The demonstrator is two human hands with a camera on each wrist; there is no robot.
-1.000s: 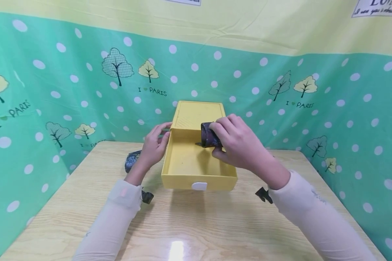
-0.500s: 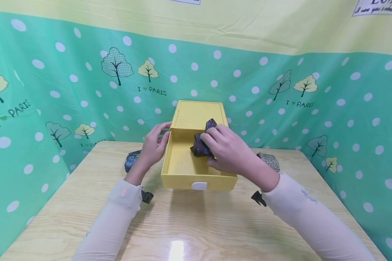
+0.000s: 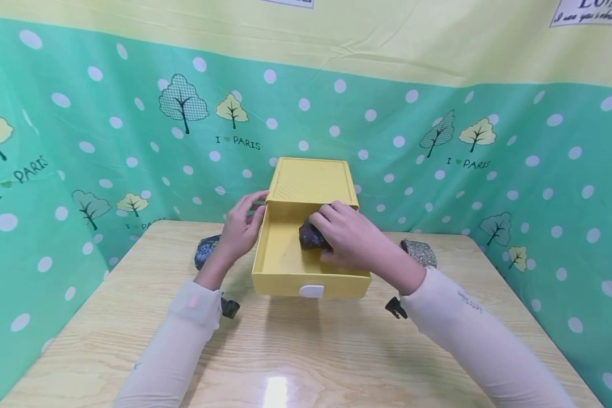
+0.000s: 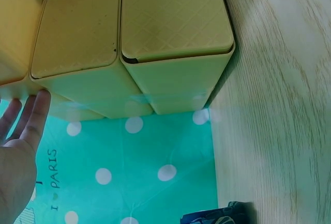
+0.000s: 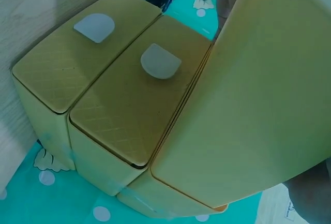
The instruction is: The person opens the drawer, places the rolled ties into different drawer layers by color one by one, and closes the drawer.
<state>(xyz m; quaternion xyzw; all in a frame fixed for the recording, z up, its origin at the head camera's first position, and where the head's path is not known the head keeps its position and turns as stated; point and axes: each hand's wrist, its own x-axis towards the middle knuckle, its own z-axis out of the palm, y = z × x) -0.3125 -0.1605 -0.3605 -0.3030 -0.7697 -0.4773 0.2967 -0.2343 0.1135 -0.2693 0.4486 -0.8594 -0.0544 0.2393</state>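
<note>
The top drawer (image 3: 285,266) of a yellow drawer box (image 3: 313,180) stands pulled out, its white knob facing front. Inside it, my right hand (image 3: 354,238) grips a rolled-up dark patterned necktie (image 3: 311,235), low over the drawer floor. The fingers cover much of the roll. My left hand (image 3: 242,224) rests against the left side of the box with fingers extended, holding nothing. In the left wrist view those fingers (image 4: 36,118) touch the box's side wall.
Behind my left wrist lies a blue patterned roll (image 3: 205,251) on the wooden table (image 3: 336,357). A grey speckled roll (image 3: 419,253) sits right of the box. Two closed lower drawers (image 5: 116,79) show in the right wrist view. A green dotted curtain (image 3: 306,122) hangs behind.
My right hand has lowered the rolled necktie into the drawer, turning it on the way. The speckled roll has come into sight behind the right arm. The left hand stays put.
</note>
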